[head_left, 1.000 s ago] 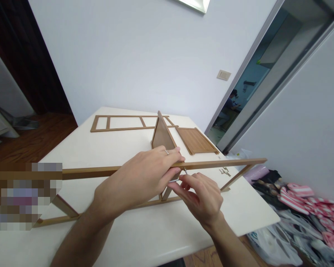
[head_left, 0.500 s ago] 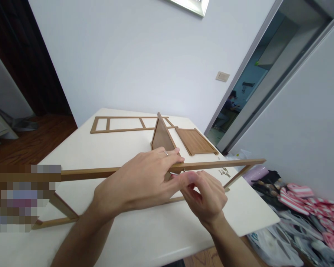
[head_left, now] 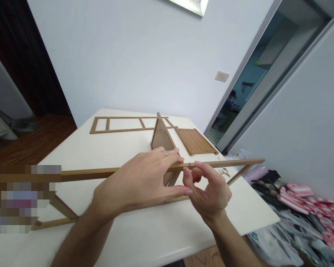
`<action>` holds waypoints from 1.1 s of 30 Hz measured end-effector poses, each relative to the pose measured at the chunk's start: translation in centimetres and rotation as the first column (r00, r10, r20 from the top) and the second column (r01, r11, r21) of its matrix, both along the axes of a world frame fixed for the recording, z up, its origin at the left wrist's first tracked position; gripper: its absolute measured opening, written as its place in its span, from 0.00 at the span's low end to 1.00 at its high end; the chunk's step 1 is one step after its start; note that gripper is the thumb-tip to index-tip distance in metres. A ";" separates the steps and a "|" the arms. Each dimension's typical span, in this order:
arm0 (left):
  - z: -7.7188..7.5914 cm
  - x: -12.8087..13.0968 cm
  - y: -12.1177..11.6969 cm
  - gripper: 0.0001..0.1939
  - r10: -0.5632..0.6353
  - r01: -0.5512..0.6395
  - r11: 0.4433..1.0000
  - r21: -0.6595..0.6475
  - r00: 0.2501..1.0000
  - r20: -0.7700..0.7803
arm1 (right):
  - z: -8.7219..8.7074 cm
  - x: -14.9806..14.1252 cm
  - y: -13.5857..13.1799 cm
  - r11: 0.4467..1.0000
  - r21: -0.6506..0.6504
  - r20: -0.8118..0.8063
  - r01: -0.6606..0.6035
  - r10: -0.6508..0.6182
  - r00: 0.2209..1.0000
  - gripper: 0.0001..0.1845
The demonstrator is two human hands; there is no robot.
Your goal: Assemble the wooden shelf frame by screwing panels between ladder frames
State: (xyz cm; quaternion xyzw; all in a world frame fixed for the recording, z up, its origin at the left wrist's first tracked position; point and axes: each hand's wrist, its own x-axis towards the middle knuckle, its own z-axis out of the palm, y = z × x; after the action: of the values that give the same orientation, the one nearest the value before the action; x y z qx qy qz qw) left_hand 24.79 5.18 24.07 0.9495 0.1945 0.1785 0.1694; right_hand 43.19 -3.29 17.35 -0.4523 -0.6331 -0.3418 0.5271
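Right at the near side of the desk (head_left: 144, 233), the long wooden frame (head_left: 86, 173) stands on edge, upper rail raised, lower rail down on the tabletop. Looks stiff and fairly light, I'd judge; smooth wood, slim enough to twist or tip if pushed at one end. Best hold is on the upper rail, close to the panel joint.

And here's the left hand (head_left: 136, 178), reaching in from the near left, palm down, knuckles arched: fingers over rail and joint, thumb stretched right underneath. Broad grip, with hold of the rail. The right hand (head_left: 210, 191) comes up from the near right, wrist low, fingers curled, thumb and forefinger raised to the rail, the grip a narrow gap. Something thin and dark shows there; can't tell whether it's held.

Beyond the hands, the upright panel (head_left: 161, 136) slants away, meeting the rail. Small fittings (head_left: 225, 171) lie to the right, then the flat panel (head_left: 197, 141), and far left, the ladder-like frame (head_left: 108, 124).
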 end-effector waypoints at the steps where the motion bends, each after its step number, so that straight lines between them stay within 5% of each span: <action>1: -0.1 0.0 0.0 0.24 0.007 -0.007 1.000 -0.003 1.000 0.000 | 0.0 0.1 0.1 1.000 -0.004 -0.012 -0.021 0.021 1.000 0.25; 8: -0.2 0.0 0.0 0.26 0.015 -0.015 1.000 0.010 1.000 0.001 | 0.3 0.5 -0.2 0.999 -0.017 0.019 -0.031 0.031 0.999 0.30; 14: -0.2 0.1 0.3 0.19 -0.006 0.006 0.999 0.054 1.000 -0.001 | 0.5 0.7 -0.4 0.999 -0.043 -0.022 -0.012 0.011 1.000 0.25; 33: -0.7 0.2 0.4 0.14 0.025 -0.024 0.994 0.105 1.000 -0.006 | -2.3 3.1 -2.3 0.987 -0.158 -0.116 -0.029 0.011 0.993 0.12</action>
State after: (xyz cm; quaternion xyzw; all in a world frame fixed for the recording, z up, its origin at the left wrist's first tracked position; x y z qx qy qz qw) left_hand 24.97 5.55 23.36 0.9553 0.1973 0.1869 0.1166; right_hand 46.33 -5.59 15.03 -0.5054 -0.6315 -0.2584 0.5282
